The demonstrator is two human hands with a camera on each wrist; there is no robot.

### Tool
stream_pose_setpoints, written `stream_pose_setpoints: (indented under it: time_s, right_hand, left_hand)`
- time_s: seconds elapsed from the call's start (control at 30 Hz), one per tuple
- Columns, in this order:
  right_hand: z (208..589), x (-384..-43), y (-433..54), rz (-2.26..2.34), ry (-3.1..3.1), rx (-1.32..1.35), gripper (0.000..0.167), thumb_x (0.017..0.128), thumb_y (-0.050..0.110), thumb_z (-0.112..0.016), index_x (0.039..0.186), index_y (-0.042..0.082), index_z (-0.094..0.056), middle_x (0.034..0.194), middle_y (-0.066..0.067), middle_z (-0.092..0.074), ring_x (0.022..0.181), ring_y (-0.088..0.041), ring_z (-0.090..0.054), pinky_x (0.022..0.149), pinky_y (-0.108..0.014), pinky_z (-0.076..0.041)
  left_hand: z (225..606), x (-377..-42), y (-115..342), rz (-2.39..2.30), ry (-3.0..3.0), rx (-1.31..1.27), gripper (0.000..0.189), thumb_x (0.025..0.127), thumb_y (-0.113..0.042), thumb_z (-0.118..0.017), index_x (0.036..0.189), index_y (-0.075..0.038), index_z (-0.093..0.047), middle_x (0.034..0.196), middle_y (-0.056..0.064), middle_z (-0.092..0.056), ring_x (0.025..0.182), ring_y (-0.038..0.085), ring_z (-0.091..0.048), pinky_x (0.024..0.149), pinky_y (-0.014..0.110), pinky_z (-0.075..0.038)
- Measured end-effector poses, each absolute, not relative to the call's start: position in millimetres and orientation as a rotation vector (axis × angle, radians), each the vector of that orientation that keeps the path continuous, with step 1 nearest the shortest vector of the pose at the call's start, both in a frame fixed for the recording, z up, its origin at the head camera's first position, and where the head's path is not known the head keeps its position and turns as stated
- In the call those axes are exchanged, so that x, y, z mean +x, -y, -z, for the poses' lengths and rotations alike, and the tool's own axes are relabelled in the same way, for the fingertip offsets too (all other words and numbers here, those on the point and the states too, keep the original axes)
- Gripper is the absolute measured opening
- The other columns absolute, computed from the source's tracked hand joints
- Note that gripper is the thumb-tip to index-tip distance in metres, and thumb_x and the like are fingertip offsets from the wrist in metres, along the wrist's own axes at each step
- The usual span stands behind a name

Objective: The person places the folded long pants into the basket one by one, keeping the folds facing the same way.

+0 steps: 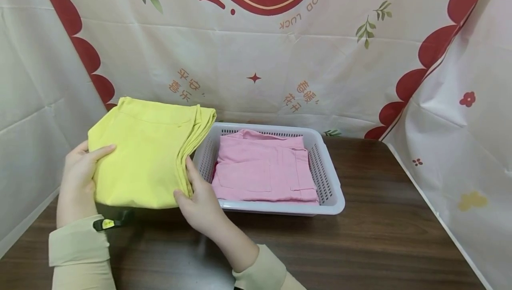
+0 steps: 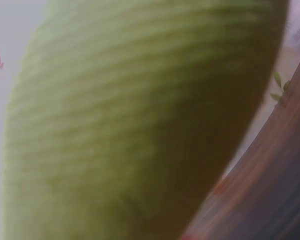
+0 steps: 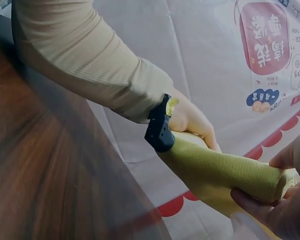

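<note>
A folded yellow garment is held up above the left part of the table, its layered edges facing right. My left hand grips its left side, thumb on the near face. At its lower right edge, my right hand pinches the stacked layers between thumb and fingers. The right wrist view shows that pinch on the ribbed yellow fabric, while the left wrist view is mostly filled by blurred yellow cloth. Folded pink pants lie in a white plastic basket just right of my hands.
The basket stands on a dark wood table, near its back edge. A printed white cloth hangs behind and along both sides. A dark strap with a small device is on my left wrist.
</note>
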State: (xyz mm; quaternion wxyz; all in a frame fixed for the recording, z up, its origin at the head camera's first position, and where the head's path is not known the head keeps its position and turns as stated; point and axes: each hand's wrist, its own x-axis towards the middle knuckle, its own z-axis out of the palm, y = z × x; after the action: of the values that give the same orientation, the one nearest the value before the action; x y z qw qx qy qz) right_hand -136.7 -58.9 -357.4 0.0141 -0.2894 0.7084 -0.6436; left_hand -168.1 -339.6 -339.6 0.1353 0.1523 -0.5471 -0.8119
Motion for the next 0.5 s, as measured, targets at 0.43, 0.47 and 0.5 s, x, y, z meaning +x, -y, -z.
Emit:
stream_pose_setpoints:
  time_s: [0.43, 0.47, 0.5]
  right_hand:
    - [349.8, -149.3, 21.8, 2.142, -1.998, -0.878, 0.075, 0.088, -0.012, -0.053, 0.152, 0.004, -0.018, 0.140, -0.019, -0.047, 0.115, -0.026, -0.056, 0.088, -0.029, -0.049]
    - [349.4, -150.0, 19.5, 2.151, -1.988, -0.872, 0.076, 0.088, -0.013, -0.053, 0.152, 0.004, -0.017, 0.139, -0.019, -0.048, 0.115, -0.026, -0.056, 0.088, -0.029, -0.049]
    - [349.1, -150.8, 17.6, 2.163, -1.973, -0.863, 0.076, 0.087, -0.013, -0.054, 0.152, 0.004, -0.017, 0.138, -0.019, -0.048, 0.115, -0.027, -0.056, 0.088, -0.030, -0.049]
  left_hand:
    - [330.3, -182.4, 301.4, 2.285, 1.551, 0.368, 0.027, 0.075, -0.002, -0.081, 0.096, -0.015, -0.068, 0.076, -0.003, -0.068, 0.060, 0.011, -0.065, 0.053, 0.023, -0.053]
    - [330.3, -182.8, 299.3, 2.284, 1.551, 0.369, 0.028, 0.075, -0.003, -0.081, 0.096, -0.015, -0.068, 0.077, -0.003, -0.068, 0.061, 0.011, -0.065, 0.053, 0.023, -0.053]
    - [330.3, -183.1, 297.0, 2.281, 1.553, 0.369, 0.028, 0.075, -0.003, -0.081, 0.096, -0.015, -0.068, 0.077, -0.003, -0.068, 0.061, 0.011, -0.065, 0.053, 0.023, -0.053]
